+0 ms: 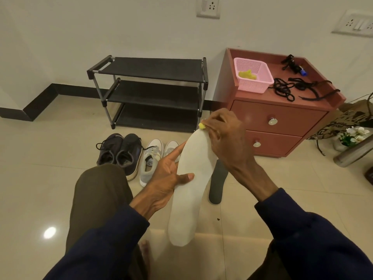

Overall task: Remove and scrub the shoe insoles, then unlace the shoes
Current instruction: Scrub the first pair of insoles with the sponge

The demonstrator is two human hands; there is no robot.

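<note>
White foam insole (189,190) sits gripped in the left hand (167,178), right hand (224,138) pinching a yellow scrubber (202,126) at its tip.

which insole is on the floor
The dark insole, flat on the floor; the white insole is held up by the left hand while the right hand presses a yellow scrubber to its tip.

Tiled floor (50,178): shoes (129,152), dark insole (218,182)
</note>
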